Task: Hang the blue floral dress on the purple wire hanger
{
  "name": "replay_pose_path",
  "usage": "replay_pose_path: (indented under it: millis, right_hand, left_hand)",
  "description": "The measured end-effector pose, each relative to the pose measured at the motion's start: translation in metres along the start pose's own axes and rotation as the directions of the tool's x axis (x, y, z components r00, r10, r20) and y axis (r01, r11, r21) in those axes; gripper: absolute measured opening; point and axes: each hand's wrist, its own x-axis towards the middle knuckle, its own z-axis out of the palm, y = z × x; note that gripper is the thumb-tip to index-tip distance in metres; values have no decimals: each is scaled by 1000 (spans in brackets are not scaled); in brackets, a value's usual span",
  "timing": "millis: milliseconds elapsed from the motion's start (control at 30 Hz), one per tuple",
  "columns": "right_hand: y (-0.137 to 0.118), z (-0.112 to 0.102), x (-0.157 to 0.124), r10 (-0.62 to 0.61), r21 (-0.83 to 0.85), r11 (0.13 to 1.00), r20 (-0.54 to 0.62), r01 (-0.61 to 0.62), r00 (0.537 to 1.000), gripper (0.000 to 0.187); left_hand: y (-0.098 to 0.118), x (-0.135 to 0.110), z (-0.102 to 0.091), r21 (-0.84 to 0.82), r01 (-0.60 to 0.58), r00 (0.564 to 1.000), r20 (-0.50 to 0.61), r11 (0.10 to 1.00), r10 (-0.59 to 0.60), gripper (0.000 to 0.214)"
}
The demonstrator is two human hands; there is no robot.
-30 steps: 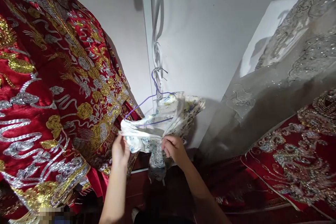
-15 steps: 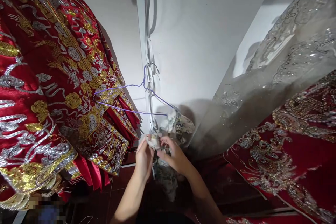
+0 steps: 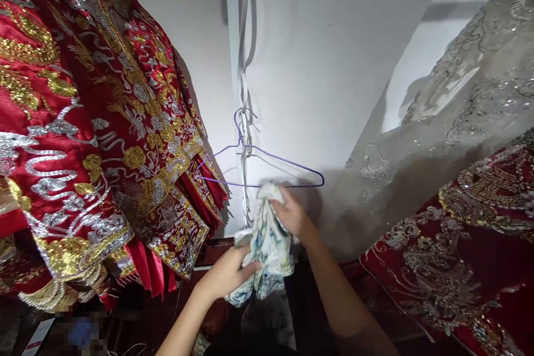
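Note:
A white cloth with a blue and green flower print hangs bunched up just under a thin purple wire hanger. My right hand is closed on the top of the cloth, right below the hanger's bottom bar. Lower down, my left hand grips the cloth from the left side. The hanger hangs bare from a bundle of white cables that runs down the corner of the white wall.
A red robe with gold and silver embroidery hangs close on the left. A pale beaded sheer garment and another red beaded garment fill the right. The white wall lies straight ahead, with dark floor below.
The cloth has come off the hanger, which now hangs bare and level. My right hand rose to the cloth's top; my left hand dropped lower on it.

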Motion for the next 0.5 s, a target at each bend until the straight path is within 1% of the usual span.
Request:
replay_pose_path:
  millis: [33,67,100,133,200,267,300,367,433,500]
  right_hand:
    - [-1,0,8,-7,-21,1000,-84,5,996,33]
    - [-1,1,15,-7,-39,999,-131,2,991,37]
    - [1,3,20,2,-57,998,-135,-9,991,37]
    - [5,5,24,21,-80,996,-111,-30,994,33]
    - [16,8,30,86,-159,982,-76,-97,993,25]
    - [28,4,32,145,-269,947,-127,-174,981,22]
    - [33,0,33,152,-313,929,-165,-197,975,21]
    - [39,-10,33,117,-372,908,-215,-192,969,24]
    - [39,-21,32,75,-407,900,-209,-156,975,31]
    - [34,-27,31,75,-429,888,-225,-168,971,36]
  left_hand:
    - [-1,-3,-2,48,-20,999,-25,999,21,22]
    - [-1,-5,-5,91,-26,999,-29,996,29,20]
    - [-1,-6,-11,129,-16,1000,-6,992,17,18]
    - [-1,-7,-19,164,2,999,31,986,-8,17]
    - [-3,-10,-39,239,51,992,100,970,-76,17]
    - [-6,-11,-64,309,108,984,104,945,-146,19]
    - [-8,-11,-77,333,135,981,88,933,-173,20]
    - [-10,-7,-100,345,169,981,35,923,-193,20]
    - [-7,3,-119,338,151,988,-32,929,-149,15]
    - [1,18,-134,401,121,992,-91,908,-92,16]
